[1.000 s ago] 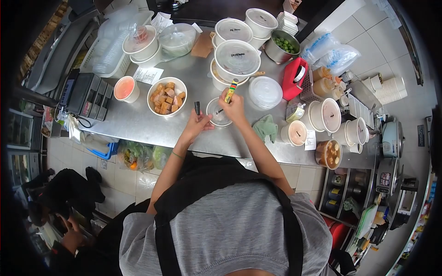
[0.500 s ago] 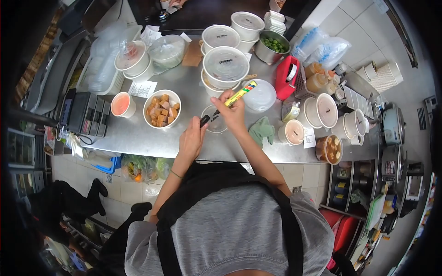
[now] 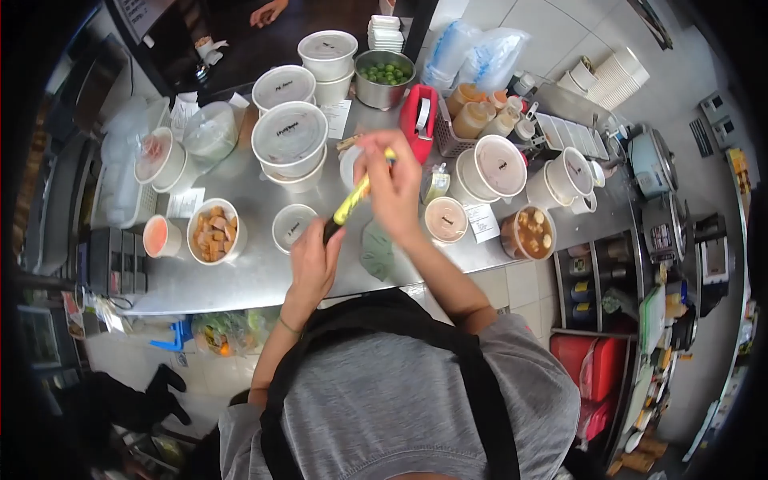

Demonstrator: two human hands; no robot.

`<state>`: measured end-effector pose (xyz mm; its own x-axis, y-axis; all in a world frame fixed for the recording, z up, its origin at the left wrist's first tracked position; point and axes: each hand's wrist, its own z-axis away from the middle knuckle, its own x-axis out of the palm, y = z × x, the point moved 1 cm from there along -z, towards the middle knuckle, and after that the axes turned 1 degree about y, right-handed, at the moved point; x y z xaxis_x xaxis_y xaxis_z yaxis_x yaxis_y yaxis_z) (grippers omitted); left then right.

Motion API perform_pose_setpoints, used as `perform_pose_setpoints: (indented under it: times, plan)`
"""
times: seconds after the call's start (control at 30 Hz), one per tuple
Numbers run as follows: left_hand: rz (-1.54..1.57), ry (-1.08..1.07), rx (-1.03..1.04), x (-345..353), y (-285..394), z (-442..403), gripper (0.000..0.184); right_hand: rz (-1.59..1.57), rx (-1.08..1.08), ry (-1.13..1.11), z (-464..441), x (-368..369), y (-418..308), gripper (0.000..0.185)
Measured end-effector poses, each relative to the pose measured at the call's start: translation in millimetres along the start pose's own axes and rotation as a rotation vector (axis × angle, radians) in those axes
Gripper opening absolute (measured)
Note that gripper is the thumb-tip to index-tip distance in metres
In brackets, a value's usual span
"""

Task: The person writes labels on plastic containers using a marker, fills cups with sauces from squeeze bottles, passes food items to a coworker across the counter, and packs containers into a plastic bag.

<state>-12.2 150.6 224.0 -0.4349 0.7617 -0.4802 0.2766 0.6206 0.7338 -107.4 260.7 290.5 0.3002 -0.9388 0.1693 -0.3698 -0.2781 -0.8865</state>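
Note:
A yellow marker pen [image 3: 352, 204] with a black end slants between my two hands above the steel counter [image 3: 200, 288]. My left hand [image 3: 314, 260] is closed around its black end. My right hand [image 3: 392, 188], slightly blurred, has its fingers curled about the upper part of the yellow barrel. Just left of my left hand lies a small round lidded container [image 3: 293, 227] with dark writing on top. Beneath my right wrist is a crumpled green cloth [image 3: 378, 250]. A clear round lid [image 3: 349, 168] is partly hidden behind my right hand.
Behind stand stacked lidded tubs [image 3: 290, 136] and a pot of green limes [image 3: 386, 76]. A bowl of brown cubes [image 3: 214, 232] sits left; a red tape dispenser [image 3: 418, 124] and a soup tub [image 3: 528, 234] are right. Another person's hand [image 3: 269, 13] shows at the top.
The view has swung right, so the counter items appear further left. My right hand has moved up along the marker, and both hands still hold it.

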Motion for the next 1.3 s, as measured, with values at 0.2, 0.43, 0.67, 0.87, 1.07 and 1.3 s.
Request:
perform_pose_setpoints:
  times: [0.2, 0.43, 0.67, 0.87, 1.07, 1.3]
  plan:
    - [-0.294, -0.157, -0.171, 109.7, -41.4, 43.9, 0.04, 0.943, -0.34, 0.26, -162.5, -121.4, 75.5, 0.016]
    - [-0.221, -0.178, -0.424, 145.0, -61.5, 74.3, 0.022, 1.217, -0.281, -0.014, -262.5, -212.3, 216.2, 0.027]
    - [0.13, 0.554, -0.63, 29.3, -66.5, 149.4, 0.024, 0.405, 0.161, -0.387, -158.5, -125.2, 110.2, 0.038]
    - [-0.08, 0.73, -0.917, 8.0, -96.0, 275.7, 0.021, 0.297, 1.105, -1.995, 173.6, -21.3, 108.4, 0.037]
    - [-0.001, 0.595, -1.029, 70.8, -112.2, 362.5, 0.017, 1.114, 0.826, -1.199, 220.4, -125.6, 422.4, 0.069]
    - [0.172, 0.383, -1.049, 127.7, -133.9, 371.0, 0.018, 1.138, 0.895, -1.096, 210.3, -147.1, 450.6, 0.068]
